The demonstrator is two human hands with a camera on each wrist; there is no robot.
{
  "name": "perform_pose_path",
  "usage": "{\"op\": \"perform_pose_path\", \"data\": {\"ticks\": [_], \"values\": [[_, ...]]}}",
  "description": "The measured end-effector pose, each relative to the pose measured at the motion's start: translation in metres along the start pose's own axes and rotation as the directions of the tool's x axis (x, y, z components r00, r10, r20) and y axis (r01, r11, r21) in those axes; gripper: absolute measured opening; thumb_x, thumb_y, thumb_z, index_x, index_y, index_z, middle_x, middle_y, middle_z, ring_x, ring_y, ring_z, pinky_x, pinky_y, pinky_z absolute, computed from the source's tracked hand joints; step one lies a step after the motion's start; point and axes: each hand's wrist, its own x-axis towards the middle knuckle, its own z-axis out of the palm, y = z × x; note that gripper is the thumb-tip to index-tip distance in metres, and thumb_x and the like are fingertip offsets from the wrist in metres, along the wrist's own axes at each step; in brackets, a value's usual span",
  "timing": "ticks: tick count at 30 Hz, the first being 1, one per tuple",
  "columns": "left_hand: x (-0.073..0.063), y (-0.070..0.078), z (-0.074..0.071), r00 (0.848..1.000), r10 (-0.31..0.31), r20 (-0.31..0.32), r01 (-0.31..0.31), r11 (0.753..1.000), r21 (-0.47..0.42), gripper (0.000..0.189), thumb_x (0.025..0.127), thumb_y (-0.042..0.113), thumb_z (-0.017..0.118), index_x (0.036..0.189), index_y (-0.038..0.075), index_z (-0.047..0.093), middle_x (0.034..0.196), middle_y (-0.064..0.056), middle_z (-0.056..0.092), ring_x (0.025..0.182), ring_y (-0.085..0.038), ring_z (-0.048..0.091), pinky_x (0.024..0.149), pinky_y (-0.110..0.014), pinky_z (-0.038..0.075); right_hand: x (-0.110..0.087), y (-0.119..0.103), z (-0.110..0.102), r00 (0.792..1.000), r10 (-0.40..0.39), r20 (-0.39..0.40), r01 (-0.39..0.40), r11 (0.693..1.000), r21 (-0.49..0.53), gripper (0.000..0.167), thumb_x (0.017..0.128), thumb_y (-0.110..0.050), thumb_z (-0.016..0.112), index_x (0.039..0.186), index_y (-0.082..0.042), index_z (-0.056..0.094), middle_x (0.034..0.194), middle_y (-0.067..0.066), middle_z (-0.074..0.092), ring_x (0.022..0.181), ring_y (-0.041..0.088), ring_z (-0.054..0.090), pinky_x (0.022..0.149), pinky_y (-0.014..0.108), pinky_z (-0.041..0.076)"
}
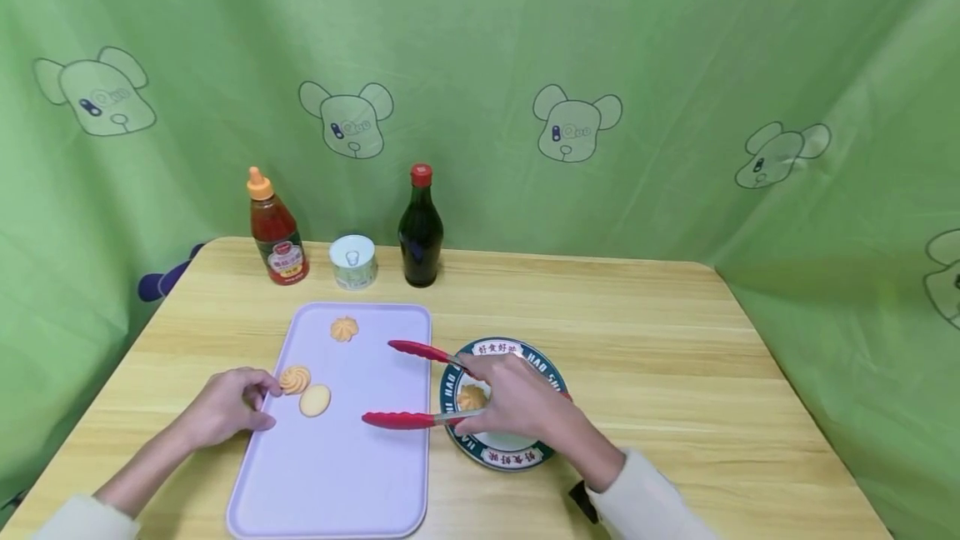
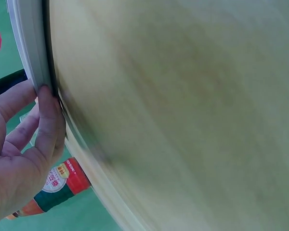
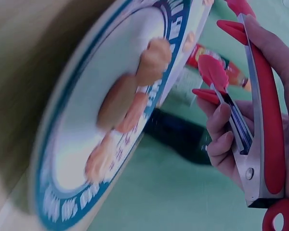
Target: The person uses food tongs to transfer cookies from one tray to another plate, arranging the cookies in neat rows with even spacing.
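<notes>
My right hand [image 1: 517, 398] holds red-tipped metal tongs [image 3: 269, 120] above the plate. The tongs' arms are spread, with nothing between the red tips, which are over the tray's right side. A lilac tray [image 1: 352, 473] bears a swirl cookie [image 1: 295, 380], a plain oval cookie [image 1: 315, 400] and a shell-shaped cookie [image 1: 344, 328]. At the tray's left rim, my left hand [image 1: 228, 407] grips the edge with thumb and fingers. A blue-rimmed plate [image 1: 512, 459] sits right of the tray; several cookies lie on it, including a brown oval one [image 3: 118, 101].
Behind the tray stand a red sauce bottle [image 1: 277, 236] with an orange cap, a tin can [image 1: 353, 262] and a dark bottle [image 1: 421, 232] with a red cap. Green curtains [image 1: 480, 23] hang behind the wooden table [image 1: 675, 373].
</notes>
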Motion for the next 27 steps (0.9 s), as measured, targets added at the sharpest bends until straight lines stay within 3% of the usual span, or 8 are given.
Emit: {"op": "perform_pose_path", "data": {"ticks": [7, 11, 14, 20, 27], "values": [[-0.001, -0.001, -0.001, 1.0, -0.005, -0.008, 0.005, 1.0, -0.008, 0.034, 0.066, 0.003, 0.08, 0.097, 0.003, 0.066, 0.074, -0.003, 0.056, 0.07, -0.016, 0.049, 0.059, -0.022, 0.04, 0.024, -0.024, 0.015, 0.997, -0.074, 0.01, 0.074, 0.997, 0.004, 0.085, 0.067, -0.049, 0.081, 0.137, -0.013, 0.05, 0.134, 0.005, 0.058, 0.118, 0.018, 0.058, 0.089, 0.033, 0.052], [0.0, -0.001, -0.001, 1.0, -0.013, -0.003, 0.013, 1.0, -0.008, 0.034, 0.066, 0.003, 0.079, 0.098, 0.003, 0.066, 0.074, -0.003, 0.055, 0.07, -0.016, 0.048, 0.058, -0.022, 0.04, 0.032, -0.033, 0.025, 0.993, -0.118, 0.014, 0.118, 0.993, -0.008, 0.08, 0.069, -0.046, 0.08, 0.135, -0.011, 0.052, 0.125, 0.005, 0.064, 0.096, 0.011, 0.06, 0.076, 0.022, 0.053], [0.001, -0.001, -0.001, 1.0, -0.016, 0.006, 0.016, 1.0, -0.003, 0.034, 0.068, 0.003, 0.079, 0.099, 0.003, 0.066, 0.075, -0.004, 0.055, 0.07, -0.017, 0.048, 0.058, -0.022, 0.039, 0.035, -0.038, 0.032, 0.99, -0.14, 0.005, 0.14, 0.99, -0.03, 0.078, 0.07, -0.046, 0.08, 0.133, -0.009, 0.054, 0.122, 0.005, 0.065, 0.09, 0.009, 0.059, 0.072, 0.02, 0.052], [0.001, 0.0, -0.001, 1.0, -0.019, 0.006, 0.019, 1.0, 0.005, 0.033, 0.068, 0.002, 0.079, 0.098, 0.003, 0.066, 0.074, -0.004, 0.054, 0.07, -0.016, 0.048, 0.057, -0.022, 0.039, 0.041, -0.049, 0.04, 0.99, -0.139, 0.024, 0.14, 0.989, -0.049, 0.071, 0.073, -0.046, 0.078, 0.132, -0.011, 0.056, 0.128, 0.004, 0.062, 0.111, 0.013, 0.061, 0.088, 0.028, 0.052], [0.0, 0.0, -0.001, 1.0, 0.028, -0.006, -0.028, 1.0, 0.005, 0.033, 0.067, 0.002, 0.08, 0.097, 0.003, 0.066, 0.073, -0.003, 0.055, 0.068, -0.015, 0.047, 0.056, -0.021, 0.039, 0.047, -0.058, 0.045, 0.985, -0.169, 0.023, 0.17, 0.985, -0.035, 0.063, 0.074, -0.043, 0.078, 0.126, -0.011, 0.061, 0.119, 0.004, 0.068, 0.081, 0.005, 0.057, 0.065, 0.017, 0.047]]}}
